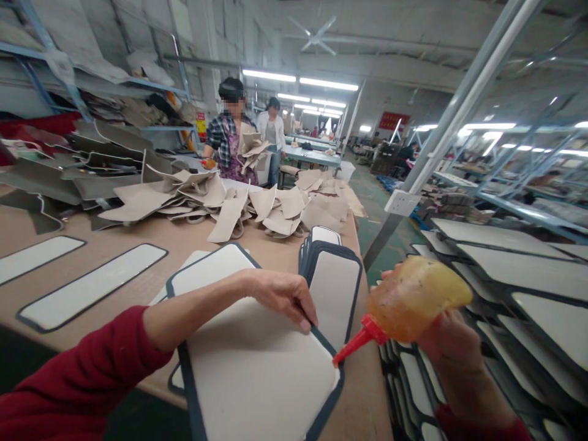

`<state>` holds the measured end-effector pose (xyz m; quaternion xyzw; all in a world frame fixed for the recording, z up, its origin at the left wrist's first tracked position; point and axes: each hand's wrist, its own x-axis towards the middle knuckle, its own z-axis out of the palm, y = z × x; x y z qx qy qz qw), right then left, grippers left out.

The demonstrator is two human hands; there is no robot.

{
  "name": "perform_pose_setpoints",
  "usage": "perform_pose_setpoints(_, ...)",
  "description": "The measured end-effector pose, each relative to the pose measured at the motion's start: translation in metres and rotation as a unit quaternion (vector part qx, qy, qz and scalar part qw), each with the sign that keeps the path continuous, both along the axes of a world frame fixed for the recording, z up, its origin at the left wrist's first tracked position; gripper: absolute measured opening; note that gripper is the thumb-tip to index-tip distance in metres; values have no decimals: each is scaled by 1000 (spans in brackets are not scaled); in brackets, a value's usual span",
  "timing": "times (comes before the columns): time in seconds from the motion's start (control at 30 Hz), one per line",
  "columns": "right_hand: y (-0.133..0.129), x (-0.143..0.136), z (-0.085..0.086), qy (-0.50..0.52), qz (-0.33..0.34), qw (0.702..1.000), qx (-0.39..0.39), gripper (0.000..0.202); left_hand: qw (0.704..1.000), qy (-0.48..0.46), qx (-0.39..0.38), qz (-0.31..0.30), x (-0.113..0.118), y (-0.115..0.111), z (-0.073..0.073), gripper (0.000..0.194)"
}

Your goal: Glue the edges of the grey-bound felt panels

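Note:
My right hand [452, 343] is wrapped round a glue bottle [418, 300], a soft squeeze bottle with amber liquid and a red nozzle. It is tipped down to the left, and the nozzle tip meets the right corner of a white panel [257, 361] with a dark border. A thin wet line shows along that panel's right edge. My left hand [287, 297] pinches the panel's upper right edge, its fingers bent over the border. Beneath and behind the panel lie other pieces, partly covered. Just beyond the left hand is a stack of narrow dark-edged panels [334, 288].
Long white strips [98, 285] lie on the brown tabletop [138, 361] at left. Heaped beige pieces [220, 199] and grey-brown pieces [92, 177] fill the far side. Racked panels [519, 275] and a metal post [413, 184] stand at right. Two people [229, 144] stand beyond the table.

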<state>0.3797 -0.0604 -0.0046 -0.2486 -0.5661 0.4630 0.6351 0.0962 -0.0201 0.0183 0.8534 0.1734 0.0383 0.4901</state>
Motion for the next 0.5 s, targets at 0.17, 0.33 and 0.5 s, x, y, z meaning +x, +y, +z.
perform_pose_setpoints(0.17,-6,9,-8,20,-45,999,-16,65,999,-18,8,33,-7,5,-1,29)
perform_pose_setpoints(0.33,-18,11,-18,27,-99,995,-18,53,996,-25,39,77,-14,12,-5,31)
perform_pose_setpoints(0.5,-28,7,-28,50,-166,985,-5,58,991,-40,35,123,-18,16,-10,36)
